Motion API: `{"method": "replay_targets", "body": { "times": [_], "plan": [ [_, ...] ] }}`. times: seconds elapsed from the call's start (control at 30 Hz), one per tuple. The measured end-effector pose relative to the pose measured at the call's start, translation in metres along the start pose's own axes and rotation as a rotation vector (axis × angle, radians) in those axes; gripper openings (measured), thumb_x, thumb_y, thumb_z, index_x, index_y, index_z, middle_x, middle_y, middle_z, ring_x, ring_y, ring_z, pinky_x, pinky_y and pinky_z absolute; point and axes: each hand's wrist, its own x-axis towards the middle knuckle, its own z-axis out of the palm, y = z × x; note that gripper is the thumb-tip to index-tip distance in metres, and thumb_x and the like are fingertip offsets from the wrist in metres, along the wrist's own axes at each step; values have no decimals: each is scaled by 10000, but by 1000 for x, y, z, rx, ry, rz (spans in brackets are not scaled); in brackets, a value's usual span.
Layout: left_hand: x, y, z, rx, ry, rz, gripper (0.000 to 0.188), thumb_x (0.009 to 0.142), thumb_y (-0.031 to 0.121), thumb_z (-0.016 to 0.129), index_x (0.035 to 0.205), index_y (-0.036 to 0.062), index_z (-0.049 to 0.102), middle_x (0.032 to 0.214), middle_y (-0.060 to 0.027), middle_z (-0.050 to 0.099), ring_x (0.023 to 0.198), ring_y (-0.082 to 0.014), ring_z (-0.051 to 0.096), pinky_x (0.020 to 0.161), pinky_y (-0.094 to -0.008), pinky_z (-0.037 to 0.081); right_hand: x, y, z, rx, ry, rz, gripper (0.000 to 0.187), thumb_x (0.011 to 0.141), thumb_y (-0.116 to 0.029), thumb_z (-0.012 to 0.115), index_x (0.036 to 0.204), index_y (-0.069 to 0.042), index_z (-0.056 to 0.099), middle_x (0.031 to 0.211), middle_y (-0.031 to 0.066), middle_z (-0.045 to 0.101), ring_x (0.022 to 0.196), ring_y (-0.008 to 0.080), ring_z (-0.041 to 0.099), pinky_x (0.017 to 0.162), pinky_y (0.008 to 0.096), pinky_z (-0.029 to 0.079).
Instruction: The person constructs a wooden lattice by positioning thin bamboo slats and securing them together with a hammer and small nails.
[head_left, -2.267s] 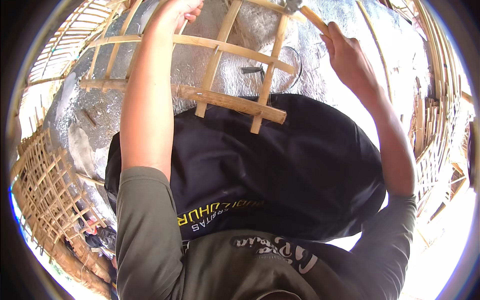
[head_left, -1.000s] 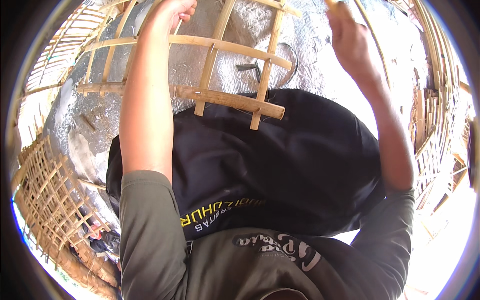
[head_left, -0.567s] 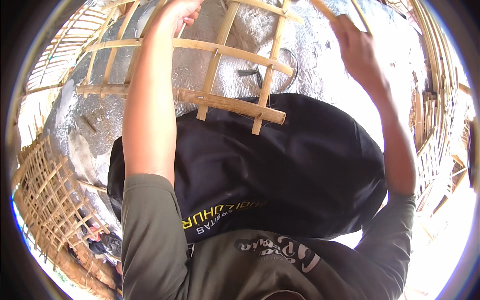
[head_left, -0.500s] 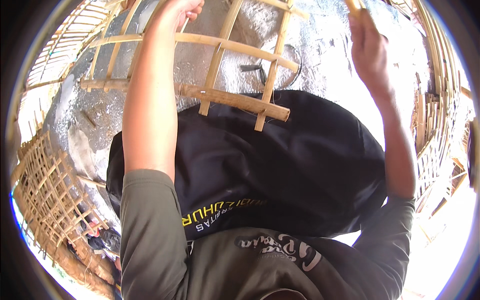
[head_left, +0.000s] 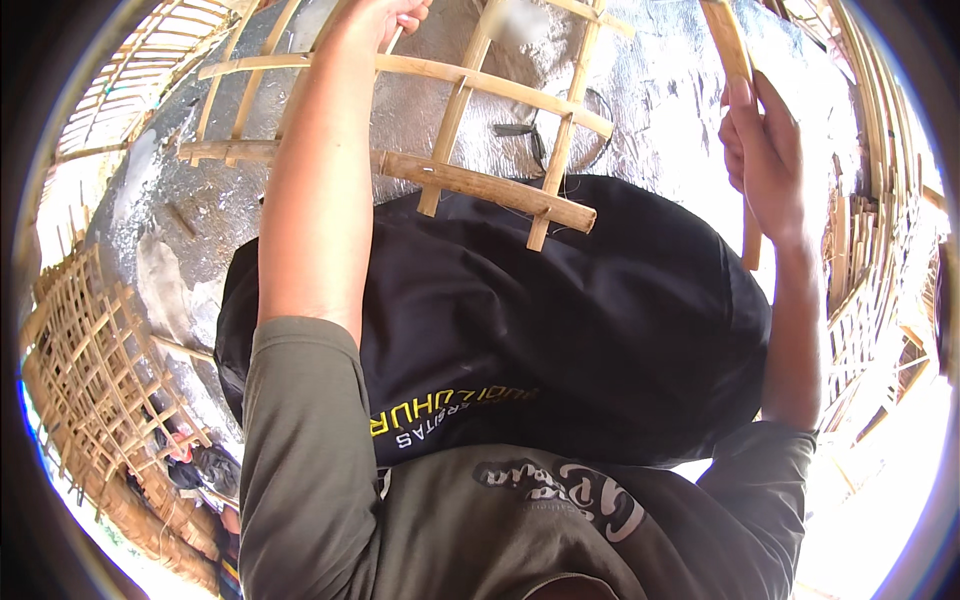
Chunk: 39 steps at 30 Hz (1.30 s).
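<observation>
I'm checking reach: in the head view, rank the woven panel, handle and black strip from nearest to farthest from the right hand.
1. Handle: held in the right hand.
2. Black strip: to the left, seen through the lattice.
3. Woven panel: at far left.

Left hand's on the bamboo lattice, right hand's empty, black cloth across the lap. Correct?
One miss: the right hand isn't empty. The head view shows it gripping a wooden handle. The left hand is on the bamboo lattice, and the black cloth lies across the lap.
</observation>
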Motion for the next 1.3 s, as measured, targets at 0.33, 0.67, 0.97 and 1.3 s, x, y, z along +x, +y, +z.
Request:
{"method": "replay_targets", "body": {
  "times": [0.33,0.67,0.97,1.3],
  "plan": [
    [-9,3,9,17,40,14,401,913,481,697,910,100,572,649,24,424,496,-95,357,422,-259,245,-12,28,20,-211,188,-226,276,1059,-324,513,965,-65,511,640,-61,409,533,13,331,463,211,280],
    [-80,48,-2,-296,-140,-23,452,945,576,601,759,199,435,601,125,270,471,-11,235,411,-187,212,46,102,9,285,450,-183,267,1034,-197,546,836,-51,445,665,-1,363,585,105,353,520,308,351],
    [-271,152,-83,-575,-367,148,456,969,556,562,717,199,430,534,133,254,392,5,208,330,-161,189,23,98,-10,-96,672,-82,395,1044,-354,470,869,-6,537,710,206,575,667,405,594,623,504,448],
    [-463,182,-106,-677,-851,209,427,1031,462,489,805,113,393,570,73,270,424,-27,248,381,-195,227,-7,45,12,-146,502,-30,358,1023,-392,463,1036,-56,584,950,305,672,951,521,624,802,598,480]
  ]
}}
